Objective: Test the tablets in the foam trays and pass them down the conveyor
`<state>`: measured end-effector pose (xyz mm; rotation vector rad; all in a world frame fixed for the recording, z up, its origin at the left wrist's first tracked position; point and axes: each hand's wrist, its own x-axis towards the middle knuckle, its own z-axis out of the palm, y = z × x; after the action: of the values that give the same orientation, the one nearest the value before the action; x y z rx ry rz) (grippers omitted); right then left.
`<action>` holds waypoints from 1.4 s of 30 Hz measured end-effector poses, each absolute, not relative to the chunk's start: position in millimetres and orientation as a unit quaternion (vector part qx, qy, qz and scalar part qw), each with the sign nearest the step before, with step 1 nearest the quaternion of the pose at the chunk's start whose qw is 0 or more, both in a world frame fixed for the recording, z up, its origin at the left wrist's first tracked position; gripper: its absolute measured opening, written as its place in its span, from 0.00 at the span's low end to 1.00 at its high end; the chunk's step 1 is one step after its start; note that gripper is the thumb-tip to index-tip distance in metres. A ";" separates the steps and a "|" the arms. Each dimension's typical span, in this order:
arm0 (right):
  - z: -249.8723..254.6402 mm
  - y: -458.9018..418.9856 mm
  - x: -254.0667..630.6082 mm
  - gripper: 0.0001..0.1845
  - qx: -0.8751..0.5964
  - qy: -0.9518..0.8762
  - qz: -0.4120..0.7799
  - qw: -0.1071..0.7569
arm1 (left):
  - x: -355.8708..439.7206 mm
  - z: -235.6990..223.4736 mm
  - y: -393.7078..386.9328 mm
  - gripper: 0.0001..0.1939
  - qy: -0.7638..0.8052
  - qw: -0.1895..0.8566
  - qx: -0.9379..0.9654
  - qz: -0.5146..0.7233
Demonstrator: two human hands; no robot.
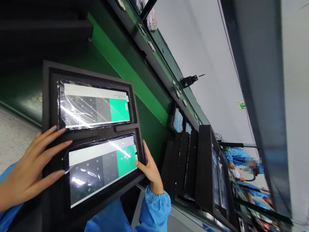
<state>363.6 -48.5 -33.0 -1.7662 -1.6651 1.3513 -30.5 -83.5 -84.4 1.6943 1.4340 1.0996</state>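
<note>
Head cam: foam tray (45,96) w/ two lit tablets lies btwn the hands; upper tablet (94,108) & lower tablet (96,172) (as seen in view) each sit in their own recess, one above the other; long axes run L to R, roughly hand to hand, closing up a little toward tray's R edge.

L hand (33,167) is at tray's L side, fingers spread & fairly straight, tips by upper tablet's lower L corner & the strip btwn recesses, thumb reaching lower tablet's L end; R hand (151,167) is at tray's R edge, forefinger up along the outer side, thumb over lower tablet's R end near its small labels; other R fingers hidden, so can't tell if it pinches tray, tablet or neither.

Lower tablet is nearer both hands, one at each short end; upper tablet has only L fingertips close, its R end well apart from R hand; green tabletop (151,120) shows past tray's R edge.
</note>
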 end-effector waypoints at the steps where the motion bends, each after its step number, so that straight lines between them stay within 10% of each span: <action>1: -32.2 -49.2 364.8 0.51 -0.622 -0.588 0.485 0.178 | -30.8 -84.4 -84.2 0.33 0.548 0.325 0.648 0.418; 21: -33.8 -49.8 367.6 0.52 -0.620 -0.600 0.473 0.178 | -32.0 -85.8 -85.9 0.35 0.529 0.299 0.680 0.411; 32: -25.5 -56.8 329.2 0.24 -0.615 -0.697 0.287 0.231 | -33.0 -83.8 -84.9 0.35 0.523 0.296 0.694 0.396; 42: -38.6 -48.5 357.7 0.42 -0.643 -0.591 0.432 0.225 | -33.5 -87.2 -84.9 0.35 0.526 0.299 0.693 0.393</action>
<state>357.7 -48.5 -38.6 -1.7748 -1.6309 1.1911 -33.5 -84.9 -87.2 1.8399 1.3974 1.0439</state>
